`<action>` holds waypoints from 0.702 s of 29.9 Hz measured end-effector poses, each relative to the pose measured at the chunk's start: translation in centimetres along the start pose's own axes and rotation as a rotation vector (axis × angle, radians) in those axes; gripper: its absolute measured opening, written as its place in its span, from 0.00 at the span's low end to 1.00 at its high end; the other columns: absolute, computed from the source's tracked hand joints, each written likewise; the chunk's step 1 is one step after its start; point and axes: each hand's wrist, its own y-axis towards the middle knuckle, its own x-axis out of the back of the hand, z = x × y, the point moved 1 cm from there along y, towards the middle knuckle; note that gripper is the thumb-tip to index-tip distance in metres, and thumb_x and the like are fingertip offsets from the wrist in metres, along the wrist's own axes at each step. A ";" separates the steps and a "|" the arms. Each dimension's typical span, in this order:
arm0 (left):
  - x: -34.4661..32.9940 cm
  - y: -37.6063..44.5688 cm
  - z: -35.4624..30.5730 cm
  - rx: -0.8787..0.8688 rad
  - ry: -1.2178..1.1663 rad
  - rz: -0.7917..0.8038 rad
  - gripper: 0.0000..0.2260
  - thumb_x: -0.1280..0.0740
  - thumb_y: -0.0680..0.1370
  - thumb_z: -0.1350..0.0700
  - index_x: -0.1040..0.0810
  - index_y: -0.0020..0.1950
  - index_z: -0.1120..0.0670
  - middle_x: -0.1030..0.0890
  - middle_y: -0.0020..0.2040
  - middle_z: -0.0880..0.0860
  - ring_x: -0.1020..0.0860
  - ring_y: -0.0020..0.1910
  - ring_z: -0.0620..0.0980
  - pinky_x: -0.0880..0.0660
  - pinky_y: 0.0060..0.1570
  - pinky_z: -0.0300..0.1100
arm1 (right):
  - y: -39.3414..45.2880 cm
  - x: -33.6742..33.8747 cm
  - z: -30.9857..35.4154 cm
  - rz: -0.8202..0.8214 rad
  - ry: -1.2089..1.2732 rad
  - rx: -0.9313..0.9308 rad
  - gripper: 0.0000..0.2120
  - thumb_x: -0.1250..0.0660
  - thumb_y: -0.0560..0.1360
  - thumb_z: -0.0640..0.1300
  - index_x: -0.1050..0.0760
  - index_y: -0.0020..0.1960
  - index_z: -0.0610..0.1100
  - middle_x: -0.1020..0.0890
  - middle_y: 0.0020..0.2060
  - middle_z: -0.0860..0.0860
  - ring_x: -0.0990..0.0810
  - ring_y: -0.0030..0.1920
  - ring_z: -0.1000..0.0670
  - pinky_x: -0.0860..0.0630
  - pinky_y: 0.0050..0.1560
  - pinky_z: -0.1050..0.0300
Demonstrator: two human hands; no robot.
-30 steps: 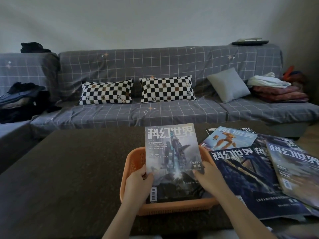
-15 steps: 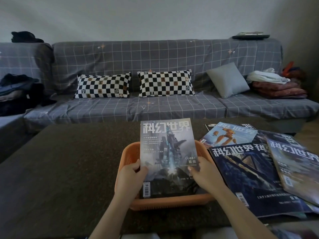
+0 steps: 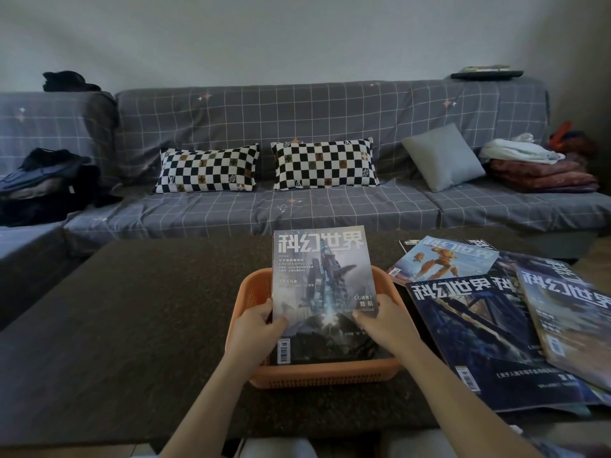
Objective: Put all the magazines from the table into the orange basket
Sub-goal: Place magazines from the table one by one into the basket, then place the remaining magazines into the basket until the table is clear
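Note:
An orange basket [image 3: 325, 375] stands on the dark table [image 3: 132, 325] in front of me. A grey-blue magazine [image 3: 322, 279] leans in it, its lower edge down inside and its top sticking out above the far rim. My left hand [image 3: 256, 335] grips its left edge and my right hand [image 3: 383, 322] grips its right edge. To the right several more magazines lie fanned on the table: a dark blue one [image 3: 479, 335], a light blue one with an orange robot [image 3: 443, 262] and a grey one [image 3: 575, 319].
A grey checked sofa [image 3: 297, 209] runs behind the table with two checkered pillows [image 3: 264, 166], a grey cushion [image 3: 443, 157] and folded blankets [image 3: 542, 166] at the right. Dark bags [image 3: 43, 186] lie on its left end.
The magazine has stayed between both hands and sunk slightly lower into the basket. The view has shifted a little; the other magazines have not moved.

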 end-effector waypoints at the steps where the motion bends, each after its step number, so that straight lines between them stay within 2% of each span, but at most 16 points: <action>1: -0.1 0.1 0.1 0.001 -0.004 0.004 0.11 0.35 0.78 0.47 0.21 0.58 0.45 0.14 0.41 0.50 0.16 0.45 0.54 0.21 0.52 0.56 | 0.1 0.0 -0.1 0.004 -0.004 -0.002 0.18 0.34 0.72 0.56 0.31 0.57 0.48 0.25 0.41 0.59 0.26 0.41 0.57 0.30 0.41 0.58; 3: -0.2 0.0 0.1 -0.003 0.011 0.012 0.08 0.35 0.78 0.46 0.21 0.55 0.44 0.14 0.41 0.51 0.16 0.45 0.54 0.20 0.50 0.52 | 0.0 0.0 0.0 0.009 0.002 -0.003 0.17 0.34 0.73 0.55 0.30 0.57 0.49 0.24 0.42 0.57 0.25 0.43 0.56 0.29 0.43 0.57; 5: -0.2 -0.2 0.0 -0.006 0.027 0.004 0.04 0.36 0.78 0.46 0.23 0.49 0.41 0.14 0.40 0.50 0.16 0.44 0.53 0.22 0.41 0.42 | -0.2 0.1 0.2 0.011 0.000 0.008 0.11 0.35 0.73 0.55 0.30 0.51 0.51 0.24 0.39 0.58 0.25 0.40 0.58 0.29 0.40 0.58; 6: -0.3 -0.2 0.0 -0.006 0.020 -0.013 0.04 0.37 0.78 0.47 0.24 0.45 0.40 0.15 0.39 0.49 0.16 0.42 0.51 0.24 0.38 0.39 | -0.4 0.1 0.4 0.008 -0.010 0.015 0.07 0.36 0.73 0.55 0.30 0.46 0.52 0.24 0.38 0.58 0.26 0.38 0.59 0.30 0.37 0.59; 8: -0.5 -0.6 -0.3 -0.014 -0.005 -0.064 0.07 0.37 0.79 0.48 0.27 0.40 0.39 0.16 0.33 0.46 0.20 0.31 0.43 0.28 0.30 0.35 | -0.6 0.2 0.6 0.003 -0.010 0.027 0.06 0.37 0.74 0.53 0.30 0.41 0.53 0.22 0.36 0.57 0.25 0.36 0.60 0.29 0.35 0.61; 10: -0.7 -1.1 -0.8 -0.044 -0.015 -0.143 0.05 0.37 0.79 0.50 0.26 0.46 0.40 0.19 0.29 0.45 0.25 0.24 0.37 0.32 0.23 0.31 | -0.8 0.4 0.6 0.003 0.029 0.039 0.07 0.38 0.75 0.52 0.26 0.50 0.51 0.19 0.43 0.54 0.23 0.39 0.58 0.27 0.38 0.61; 11: -0.9 -1.3 -1.0 -0.073 -0.018 -0.176 0.05 0.38 0.80 0.51 0.24 0.51 0.41 0.17 0.32 0.45 0.23 0.26 0.36 0.30 0.24 0.30 | -0.9 0.5 0.6 -0.011 0.057 0.059 0.12 0.37 0.75 0.51 0.28 0.58 0.49 0.19 0.49 0.53 0.23 0.43 0.58 0.28 0.39 0.63; 12: -1.1 -1.5 -1.2 -0.107 -0.014 -0.200 0.10 0.38 0.80 0.53 0.24 0.59 0.43 0.15 0.41 0.46 0.20 0.34 0.37 0.25 0.29 0.31 | -1.1 0.7 0.5 -0.033 0.083 0.086 0.17 0.37 0.76 0.49 0.30 0.63 0.49 0.20 0.54 0.52 0.24 0.45 0.59 0.30 0.38 0.67; 14: -1.7 -2.1 -1.9 -0.159 -0.019 -0.227 0.20 0.38 0.79 0.55 0.32 0.72 0.50 0.20 0.61 0.55 0.18 0.51 0.49 0.19 0.43 0.41 | -1.7 1.3 0.2 -0.088 0.116 0.138 0.22 0.36 0.76 0.47 0.34 0.69 0.48 0.23 0.61 0.51 0.24 0.50 0.58 0.33 0.42 0.71; 15: -2.2 -2.4 -2.3 -0.177 -0.042 -0.228 0.23 0.37 0.79 0.56 0.35 0.74 0.50 0.22 0.64 0.56 0.19 0.54 0.53 0.18 0.47 0.47 | -2.1 1.7 0.0 -0.118 0.122 0.144 0.23 0.36 0.77 0.47 0.35 0.70 0.47 0.24 0.63 0.50 0.24 0.55 0.55 0.31 0.47 0.69; 16: -2.7 -2.6 -2.8 -0.197 -0.082 -0.226 0.23 0.37 0.79 0.57 0.35 0.74 0.51 0.23 0.65 0.56 0.18 0.53 0.52 0.18 0.44 0.47 | -2.5 2.1 -0.4 -0.149 0.125 0.146 0.23 0.36 0.77 0.47 0.35 0.70 0.47 0.25 0.64 0.50 0.24 0.59 0.53 0.30 0.53 0.64; 18: -4.2 -2.9 -3.9 -0.249 -0.150 -0.209 0.20 0.37 0.79 0.60 0.32 0.72 0.50 0.23 0.64 0.53 0.17 0.48 0.48 0.20 0.35 0.38 | -3.2 3.2 -1.5 -0.197 0.145 0.137 0.20 0.36 0.77 0.47 0.32 0.68 0.47 0.23 0.62 0.50 0.24 0.60 0.52 0.29 0.57 0.58; 19: -5.0 -2.9 -4.5 -0.274 -0.154 -0.203 0.19 0.37 0.79 0.60 0.30 0.70 0.49 0.23 0.63 0.52 0.18 0.50 0.49 0.20 0.35 0.36 | -3.5 3.8 -2.2 -0.219 0.167 0.138 0.18 0.35 0.76 0.46 0.30 0.66 0.47 0.22 0.60 0.51 0.24 0.58 0.53 0.28 0.56 0.59; 21: -7.0 -3.0 -5.9 -0.313 -0.147 -0.185 0.17 0.37 0.79 0.60 0.28 0.67 0.48 0.23 0.63 0.49 0.20 0.53 0.46 0.23 0.39 0.33 | -4.1 5.1 -3.9 -0.268 0.181 0.159 0.15 0.34 0.76 0.43 0.27 0.62 0.47 0.21 0.54 0.53 0.23 0.53 0.56 0.29 0.50 0.66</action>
